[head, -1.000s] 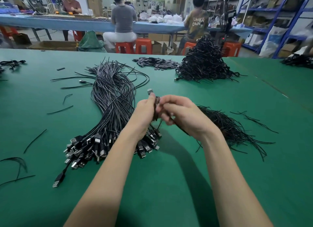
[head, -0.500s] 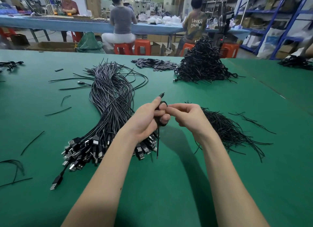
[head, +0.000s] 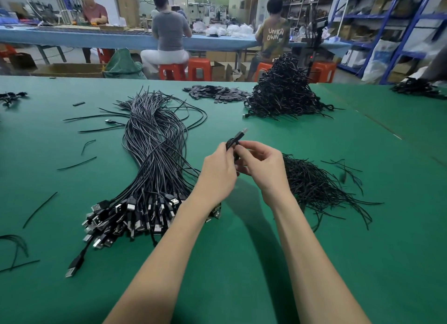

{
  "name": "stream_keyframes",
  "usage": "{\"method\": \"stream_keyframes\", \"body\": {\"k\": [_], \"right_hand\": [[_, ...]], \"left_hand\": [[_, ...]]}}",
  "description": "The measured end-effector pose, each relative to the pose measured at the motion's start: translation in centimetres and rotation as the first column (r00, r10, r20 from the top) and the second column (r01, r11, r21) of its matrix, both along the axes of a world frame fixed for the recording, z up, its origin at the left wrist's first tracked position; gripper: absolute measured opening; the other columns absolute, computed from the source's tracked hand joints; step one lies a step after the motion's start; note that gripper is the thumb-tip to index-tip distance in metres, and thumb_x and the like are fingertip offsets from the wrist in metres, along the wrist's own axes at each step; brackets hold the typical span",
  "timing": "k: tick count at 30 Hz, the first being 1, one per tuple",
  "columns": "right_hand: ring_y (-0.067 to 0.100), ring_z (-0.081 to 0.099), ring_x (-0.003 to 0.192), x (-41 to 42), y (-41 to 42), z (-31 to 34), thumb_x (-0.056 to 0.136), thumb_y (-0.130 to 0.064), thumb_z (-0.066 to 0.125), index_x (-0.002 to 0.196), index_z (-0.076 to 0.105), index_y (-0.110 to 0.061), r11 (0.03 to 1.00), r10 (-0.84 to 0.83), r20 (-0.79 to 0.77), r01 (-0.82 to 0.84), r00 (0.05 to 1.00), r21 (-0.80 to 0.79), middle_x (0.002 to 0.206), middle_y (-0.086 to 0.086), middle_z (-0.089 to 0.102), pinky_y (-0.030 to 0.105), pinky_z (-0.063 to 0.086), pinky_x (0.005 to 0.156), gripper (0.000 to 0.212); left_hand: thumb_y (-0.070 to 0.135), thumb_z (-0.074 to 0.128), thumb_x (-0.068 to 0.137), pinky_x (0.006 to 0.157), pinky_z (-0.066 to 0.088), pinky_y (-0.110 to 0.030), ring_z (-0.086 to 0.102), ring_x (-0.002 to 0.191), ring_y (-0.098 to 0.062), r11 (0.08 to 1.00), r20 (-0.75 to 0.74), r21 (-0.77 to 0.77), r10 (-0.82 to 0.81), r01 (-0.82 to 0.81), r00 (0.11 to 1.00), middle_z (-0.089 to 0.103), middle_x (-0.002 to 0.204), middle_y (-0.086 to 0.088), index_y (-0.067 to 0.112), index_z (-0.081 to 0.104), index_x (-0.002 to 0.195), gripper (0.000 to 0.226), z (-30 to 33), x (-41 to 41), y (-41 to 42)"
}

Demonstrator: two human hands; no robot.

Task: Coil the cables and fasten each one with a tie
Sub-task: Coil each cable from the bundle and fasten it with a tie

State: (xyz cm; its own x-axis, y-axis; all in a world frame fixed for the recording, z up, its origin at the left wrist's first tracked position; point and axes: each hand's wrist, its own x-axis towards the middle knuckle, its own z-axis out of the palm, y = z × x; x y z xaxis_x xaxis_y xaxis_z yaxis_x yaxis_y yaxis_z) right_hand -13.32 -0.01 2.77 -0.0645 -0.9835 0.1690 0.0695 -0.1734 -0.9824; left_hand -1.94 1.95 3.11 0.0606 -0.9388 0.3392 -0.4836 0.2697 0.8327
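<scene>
- Green surface (head: 242, 263) in a busy workshop is carrying all the stock.
- Left hand (head: 219, 172) and right hand (head: 262, 165) are both pinching one coiled cable (head: 235, 141) with fingers pressed together, raised above the surface.
- Tied pile (head: 283, 94) is sitting far back, so some are done.
- Big uncoiled bundle (head: 154, 159) is lying left, loose ties (head: 314, 183) right; judging most work is remaining.

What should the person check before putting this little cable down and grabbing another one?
1. Coiled cable gripped by both the left hand and right hand: ok.
2. Plug end sticking out free above the fingers: ok.
3. Tie wrapped and twisted shut: cannot tell, fingers hide it.
4. Spare ties lying beside the right hand: ok.
5. Uncoiled cables waiting beside the left hand: ok.
6. Finished pile at the far side of the table: ok.
</scene>
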Motion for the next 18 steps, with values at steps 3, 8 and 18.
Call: {"method": "stream_keyframes", "body": {"k": [3,8,18], "right_hand": [[0.011,0.073,0.067,-0.3,0.0,0.1,0.092,-0.013,0.074,0.096,0.078,-0.019,1.0,-0.004,-0.034,0.003,0.999,-0.025,0.083,-0.006,0.077,0.029,0.06,0.069,0.008],[0.006,0.071,0.073,0.5,0.3,0.4,0.092,-0.022,0.075,0.111,0.077,-0.026,0.991,0.134,0.008,-0.134,0.991,-0.001,0.086,-0.01,0.074,0.02,0.055,0.065,0.019],[0.008,0.054,0.048,-0.7,-0.9,-0.5,0.089,-0.019,0.077,0.083,0.078,-0.013,0.988,-0.089,-0.037,0.093,0.995,0.124,0.057,-0.005,0.065,0.024,0.048,0.057,0.008]], "left_hand": [[0.022,0.033,0.108,0.058,0.055,-0.021,0.069,0.07,-0.008,0.999,-0.057,0.026,-0.044,0.045,0.997,0.068,0.087,-0.002,0.013,0.056,0.105,0.025,0.0,-0.3,0.1],[0.013,0.036,0.105,0.061,0.039,-0.026,0.059,0.073,-0.026,0.997,0.069,-0.01,0.074,-0.074,0.995,0.063,0.084,-0.005,0.006,0.052,0.102,0.018,-0.6,0.0,-0.4],[0.027,0.033,0.107,0.062,0.047,-0.019,0.063,0.073,-0.022,0.991,-0.133,0.11,-0.062,0.077,0.989,0.067,0.089,-0.011,0.017,0.034,0.107,0.011,-1.6,-1.3,-0.6]]}}
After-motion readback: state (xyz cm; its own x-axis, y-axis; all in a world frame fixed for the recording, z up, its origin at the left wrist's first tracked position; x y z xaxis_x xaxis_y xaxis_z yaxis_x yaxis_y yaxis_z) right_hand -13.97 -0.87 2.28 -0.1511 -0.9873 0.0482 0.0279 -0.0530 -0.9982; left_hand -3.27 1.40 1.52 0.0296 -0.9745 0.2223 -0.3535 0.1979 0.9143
